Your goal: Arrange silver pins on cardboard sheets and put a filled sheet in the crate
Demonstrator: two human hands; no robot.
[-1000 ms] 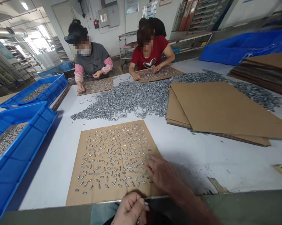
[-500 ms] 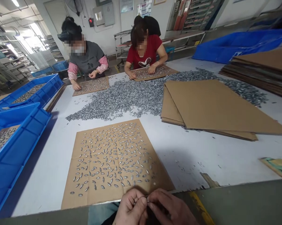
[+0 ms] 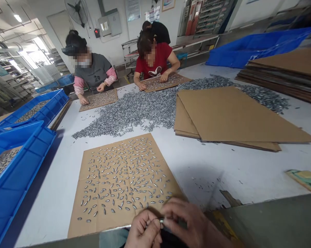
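Observation:
My left hand (image 3: 144, 230) is low in the middle, beyond the table's front edge, with thumb and fingers pinched on a small spindle-shaped metal piece (image 3: 161, 220). Beside it, my right hand (image 3: 186, 222) pinches the other end of the same piece between thumb and forefinger. The fingers hide most of the piece. Just ahead lies a flat cardboard sheet (image 3: 93, 227), its near right corner partly covered by my right hand. Many grey metal pieces (image 3: 126, 188) of the same shape lie spread singly over the sheet.
A wide heap of metal pieces (image 3: 145, 106) covers the table's middle. Stacked cardboard sheets (image 3: 238, 117) lie on the right, blue crates (image 3: 28, 155) on the left. Two people (image 3: 154, 57) work across the table on similar sheets. A green-and-yellow block (image 3: 303, 179) lies near the right edge.
The view has shifted slightly. My right hand's fingers have lifted and spread a little, and more of the metal piece shows between my hands. The loaded sheet stays in place.

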